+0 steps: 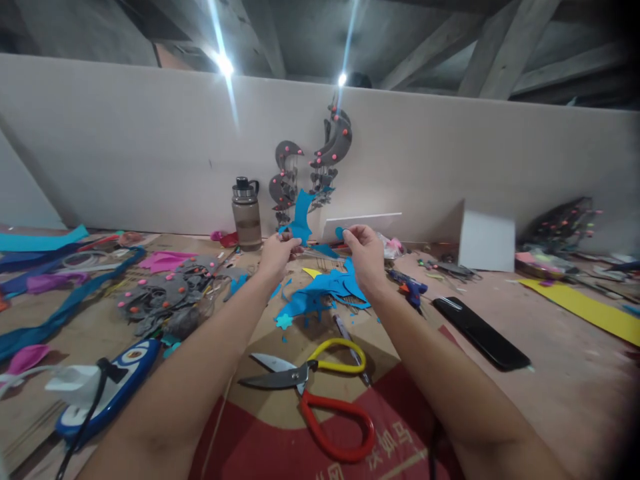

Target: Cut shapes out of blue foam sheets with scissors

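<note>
My left hand (279,257) pinches a strip of blue felt-like sheet (302,213) with curved, cut edges, held up above the table. Between the fingertips of my right hand (365,257) is a small round blue piece (340,233). Below both hands lies a pile of blue scraps (325,293), with a light-blue flower-shaped piece (284,321) at its near edge. Nearer to me, scissors (307,377) with one yellow and one red handle lie with their blades apart. A pen (350,340) rests beside them, partly under the yellow handle.
A water bottle (247,217) stands against the white partition (175,147). Grey moon-shaped hangings (335,140) are on it. At right are a black phone (480,333) and a blue glue gun (411,287); at left, grey felt pieces (170,293) and a blue power strip (120,380).
</note>
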A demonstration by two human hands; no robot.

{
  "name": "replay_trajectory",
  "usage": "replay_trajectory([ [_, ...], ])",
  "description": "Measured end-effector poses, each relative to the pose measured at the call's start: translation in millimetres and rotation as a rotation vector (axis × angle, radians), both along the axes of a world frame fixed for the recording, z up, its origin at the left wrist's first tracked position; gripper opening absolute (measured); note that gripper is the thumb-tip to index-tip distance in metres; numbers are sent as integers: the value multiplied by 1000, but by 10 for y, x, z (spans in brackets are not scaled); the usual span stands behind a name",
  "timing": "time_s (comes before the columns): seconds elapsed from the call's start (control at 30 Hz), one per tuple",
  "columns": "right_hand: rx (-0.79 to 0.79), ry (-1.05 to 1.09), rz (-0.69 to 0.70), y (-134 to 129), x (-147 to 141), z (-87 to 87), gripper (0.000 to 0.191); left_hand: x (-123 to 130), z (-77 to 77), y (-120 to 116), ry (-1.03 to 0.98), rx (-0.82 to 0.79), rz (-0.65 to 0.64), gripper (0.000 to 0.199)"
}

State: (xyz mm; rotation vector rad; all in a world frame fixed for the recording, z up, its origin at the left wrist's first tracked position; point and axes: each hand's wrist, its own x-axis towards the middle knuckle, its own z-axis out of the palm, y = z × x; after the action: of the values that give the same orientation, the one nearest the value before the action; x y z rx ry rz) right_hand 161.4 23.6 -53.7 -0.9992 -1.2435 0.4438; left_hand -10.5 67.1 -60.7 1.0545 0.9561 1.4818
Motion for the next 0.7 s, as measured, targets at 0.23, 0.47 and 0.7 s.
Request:
replay_trajectory([
  [0.23,-1,6,79,-43,-10,34,21,127,3,-111,64,55,-144,25],
  [0.47,16,-22,78,-36,16,-22,22,246,82,-312,98,113,-302,28],
  [0.7,23,-63,43,-76,-13,-18,21,258,79,-323,72,123,-340,30],
])
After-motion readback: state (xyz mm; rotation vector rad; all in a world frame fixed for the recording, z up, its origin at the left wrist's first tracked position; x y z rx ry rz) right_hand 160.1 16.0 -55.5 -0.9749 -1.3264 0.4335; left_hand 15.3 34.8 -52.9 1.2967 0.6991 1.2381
